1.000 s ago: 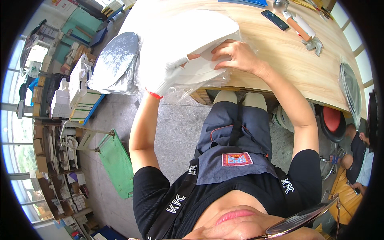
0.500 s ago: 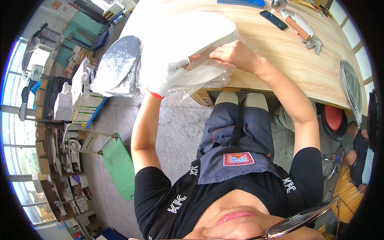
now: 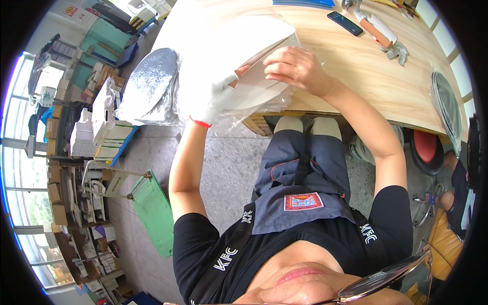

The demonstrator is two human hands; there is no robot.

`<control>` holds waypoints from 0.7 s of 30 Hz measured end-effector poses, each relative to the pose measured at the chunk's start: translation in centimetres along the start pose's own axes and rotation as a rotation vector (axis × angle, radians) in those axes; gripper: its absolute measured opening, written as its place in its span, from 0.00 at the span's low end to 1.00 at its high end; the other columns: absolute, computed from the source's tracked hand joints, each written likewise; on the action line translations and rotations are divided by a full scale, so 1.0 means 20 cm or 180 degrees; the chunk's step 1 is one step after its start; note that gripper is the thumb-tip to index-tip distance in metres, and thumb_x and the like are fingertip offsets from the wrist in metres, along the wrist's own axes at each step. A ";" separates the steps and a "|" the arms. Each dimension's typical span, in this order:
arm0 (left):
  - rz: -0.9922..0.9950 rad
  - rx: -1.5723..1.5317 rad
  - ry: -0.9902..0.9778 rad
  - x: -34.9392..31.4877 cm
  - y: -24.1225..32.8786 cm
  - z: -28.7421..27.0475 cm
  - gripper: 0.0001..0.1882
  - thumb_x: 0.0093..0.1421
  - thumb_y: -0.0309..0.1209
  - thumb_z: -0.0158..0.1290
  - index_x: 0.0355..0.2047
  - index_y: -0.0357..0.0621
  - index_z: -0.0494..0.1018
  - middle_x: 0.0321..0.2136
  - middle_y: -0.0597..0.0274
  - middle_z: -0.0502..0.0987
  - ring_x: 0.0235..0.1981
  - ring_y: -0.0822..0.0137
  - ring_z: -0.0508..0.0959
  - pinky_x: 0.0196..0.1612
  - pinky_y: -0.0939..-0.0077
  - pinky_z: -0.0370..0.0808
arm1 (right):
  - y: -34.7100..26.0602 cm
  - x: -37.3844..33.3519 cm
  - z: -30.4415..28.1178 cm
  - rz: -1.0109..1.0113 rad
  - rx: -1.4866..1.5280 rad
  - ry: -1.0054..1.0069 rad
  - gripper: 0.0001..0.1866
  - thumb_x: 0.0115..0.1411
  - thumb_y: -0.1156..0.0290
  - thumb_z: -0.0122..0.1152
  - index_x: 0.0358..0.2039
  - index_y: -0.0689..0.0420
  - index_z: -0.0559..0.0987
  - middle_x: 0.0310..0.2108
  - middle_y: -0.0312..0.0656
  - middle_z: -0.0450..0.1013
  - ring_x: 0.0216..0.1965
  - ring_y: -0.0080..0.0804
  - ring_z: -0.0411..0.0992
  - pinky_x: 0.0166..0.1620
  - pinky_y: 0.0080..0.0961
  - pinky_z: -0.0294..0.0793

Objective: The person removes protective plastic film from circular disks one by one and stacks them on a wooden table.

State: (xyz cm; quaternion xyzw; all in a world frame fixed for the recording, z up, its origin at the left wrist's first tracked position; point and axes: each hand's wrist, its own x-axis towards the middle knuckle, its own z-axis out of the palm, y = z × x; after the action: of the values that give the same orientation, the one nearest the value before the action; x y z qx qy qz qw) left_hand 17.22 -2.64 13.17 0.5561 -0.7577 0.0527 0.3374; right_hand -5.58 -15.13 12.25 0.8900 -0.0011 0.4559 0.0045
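Where the wooden table (image 3: 363, 84) bears a white round sheet (image 3: 244, 40) at upper centre, loose clear film (image 3: 282, 103) along its lower edge could snag, and a one-sided pull could crease the sheet; gloved left hand (image 3: 220, 93) at the sheet's edge, bare right hand (image 3: 294, 70) beside it with fingers bent, grip of either unclear. Also present: silver disc (image 3: 152, 79) in film, upper left, crowding the left side; wrapped grey disc (image 3: 446, 105), right edge; dark phone (image 3: 345, 24), upper right, well apart from both hands.
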 end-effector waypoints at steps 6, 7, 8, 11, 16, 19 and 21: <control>0.0157 0.0071 0.0120 0.03 0.03 -0.01 0.20 0.53 0.20 0.55 0.44 0.53 0.84 0.30 0.65 0.83 0.31 0.70 0.78 0.39 0.77 0.73 | 0.09 -0.10 0.00 0.1125 0.0315 -0.1222 0.13 0.50 0.56 0.71 0.35 0.47 0.84 0.44 0.30 0.79 0.53 0.33 0.71 0.55 0.32 0.72; 0.0093 -0.0001 0.0106 0.02 0.02 0.00 0.21 0.52 0.19 0.54 0.44 0.53 0.84 0.30 0.65 0.82 0.31 0.70 0.77 0.39 0.77 0.73 | 0.09 -0.10 0.01 0.1226 0.0427 -0.1272 0.13 0.50 0.57 0.71 0.35 0.47 0.85 0.44 0.30 0.79 0.52 0.33 0.72 0.54 0.31 0.72; 0.0030 -0.0074 0.0094 0.02 0.01 0.00 0.21 0.52 0.19 0.53 0.43 0.54 0.84 0.29 0.65 0.82 0.31 0.69 0.77 0.39 0.76 0.73 | 0.09 -0.09 0.01 0.1327 0.0538 -0.1322 0.13 0.50 0.58 0.71 0.35 0.48 0.85 0.44 0.31 0.79 0.51 0.33 0.73 0.54 0.31 0.72; 0.0044 0.0123 -0.0163 0.02 0.02 -0.03 0.21 0.49 0.18 0.53 0.40 0.53 0.85 0.32 0.66 0.83 0.31 0.69 0.77 0.39 0.78 0.73 | 0.12 -0.07 0.03 0.1592 0.1006 -0.1446 0.13 0.49 0.58 0.71 0.34 0.48 0.85 0.41 0.32 0.80 0.47 0.34 0.75 0.51 0.31 0.74; 0.0130 0.0325 -0.0314 0.01 0.00 -0.01 0.20 0.47 0.18 0.51 0.35 0.52 0.86 0.31 0.70 0.84 0.30 0.71 0.76 0.39 0.80 0.73 | 0.16 -0.07 0.04 0.1726 0.1299 -0.1493 0.13 0.49 0.58 0.70 0.34 0.50 0.86 0.37 0.36 0.81 0.40 0.35 0.78 0.45 0.32 0.76; 0.0114 0.0342 -0.0351 0.01 -0.04 0.00 0.18 0.47 0.18 0.51 0.33 0.51 0.85 0.30 0.71 0.84 0.31 0.72 0.76 0.39 0.80 0.73 | 0.15 -0.06 0.04 0.1555 0.1007 -0.1551 0.12 0.51 0.58 0.69 0.34 0.50 0.86 0.36 0.36 0.81 0.38 0.34 0.78 0.42 0.31 0.77; 0.0123 0.0405 -0.0324 0.00 -0.07 0.01 0.16 0.47 0.18 0.51 0.31 0.49 0.85 0.31 0.71 0.84 0.31 0.73 0.76 0.40 0.80 0.73 | 0.15 -0.06 0.02 0.1367 0.0699 -0.1642 0.11 0.55 0.59 0.68 0.35 0.50 0.85 0.34 0.34 0.81 0.37 0.32 0.78 0.40 0.29 0.78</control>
State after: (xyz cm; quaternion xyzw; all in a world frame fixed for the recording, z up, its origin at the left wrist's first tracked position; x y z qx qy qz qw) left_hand 18.31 -3.22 12.59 0.5636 -0.7796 0.0788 0.2613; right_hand -5.92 -18.24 11.08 0.9505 -0.1403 0.2040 -0.1877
